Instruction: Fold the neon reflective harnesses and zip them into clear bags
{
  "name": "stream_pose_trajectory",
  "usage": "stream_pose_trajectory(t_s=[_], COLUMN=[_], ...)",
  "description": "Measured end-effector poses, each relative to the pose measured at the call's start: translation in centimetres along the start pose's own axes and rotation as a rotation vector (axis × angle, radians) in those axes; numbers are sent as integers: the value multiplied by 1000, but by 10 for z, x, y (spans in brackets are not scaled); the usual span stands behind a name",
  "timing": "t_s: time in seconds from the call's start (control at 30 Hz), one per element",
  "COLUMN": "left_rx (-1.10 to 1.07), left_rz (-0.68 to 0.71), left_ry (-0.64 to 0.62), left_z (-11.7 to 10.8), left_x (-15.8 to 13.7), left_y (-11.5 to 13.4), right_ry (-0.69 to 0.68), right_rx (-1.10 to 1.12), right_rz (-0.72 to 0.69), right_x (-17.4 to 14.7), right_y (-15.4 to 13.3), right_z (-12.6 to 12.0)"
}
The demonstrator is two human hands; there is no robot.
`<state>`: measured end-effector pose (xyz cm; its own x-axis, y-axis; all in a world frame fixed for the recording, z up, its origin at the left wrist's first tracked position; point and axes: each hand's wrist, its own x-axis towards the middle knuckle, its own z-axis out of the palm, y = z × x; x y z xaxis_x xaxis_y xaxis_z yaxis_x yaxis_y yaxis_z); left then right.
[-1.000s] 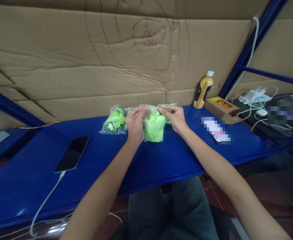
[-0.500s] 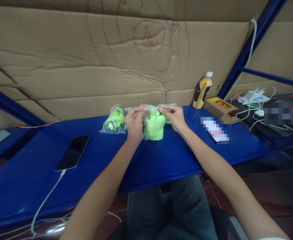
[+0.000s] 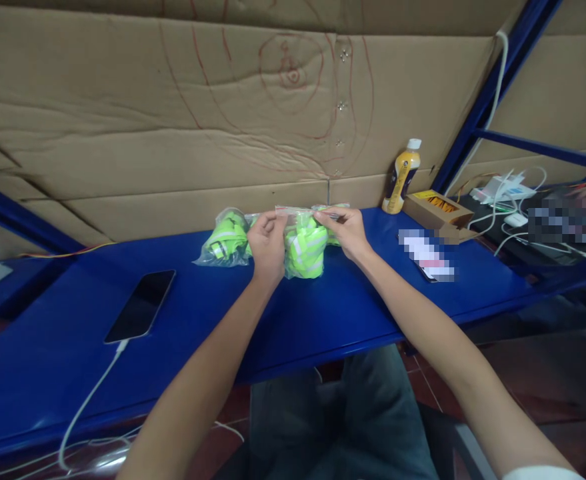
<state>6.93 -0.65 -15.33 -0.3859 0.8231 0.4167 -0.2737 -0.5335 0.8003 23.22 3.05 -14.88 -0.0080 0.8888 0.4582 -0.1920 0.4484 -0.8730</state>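
Pinching the top edge of a clear bag of green vests (image 3: 304, 248) between fingertips: left hand (image 3: 267, 243) at the left end, right hand (image 3: 345, 231) at the right end, above the blue shelf (image 3: 323, 313). Lying just left, touching it: a second bagged vest (image 3: 224, 240). Farther out: phone (image 3: 141, 315) well to the left, bottle (image 3: 401, 177) and cardboard box (image 3: 435, 207) to the right.

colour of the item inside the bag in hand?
Neon yellow-green with silver-grey stripes, inside the clear bag; head view.

I'm seated at a blue metal shelf (image 3: 323, 313) walled with flattened cardboard (image 3: 173, 120), like a small packing workshop or stockroom. To the far right sit a drink bottle (image 3: 401, 177), a small carton (image 3: 435, 208) and tangled chargers (image 3: 505, 193); a phone (image 3: 140, 305) charges at left.
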Motion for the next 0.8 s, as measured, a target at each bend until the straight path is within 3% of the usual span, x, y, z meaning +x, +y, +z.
stream_pose_trajectory(t_s=[0.13, 0.4, 0.67, 0.8], left_rx=[-12, -63, 71, 36], left_rz=[-25, -68, -227, -226], left_ry=[-59, 92, 0, -5], left_z=[-1, -8, 3, 4], left_x=[0, 9, -8, -11], left_y=[-1, -6, 3, 4], right_ry=[-37, -55, 11, 25], right_rx=[26, 185, 176, 156], right_rz=[15, 139, 95, 57], right_x=[-1, 1, -4, -5], right_y=[-1, 8, 10, 9], right_z=[-1, -7, 0, 2])
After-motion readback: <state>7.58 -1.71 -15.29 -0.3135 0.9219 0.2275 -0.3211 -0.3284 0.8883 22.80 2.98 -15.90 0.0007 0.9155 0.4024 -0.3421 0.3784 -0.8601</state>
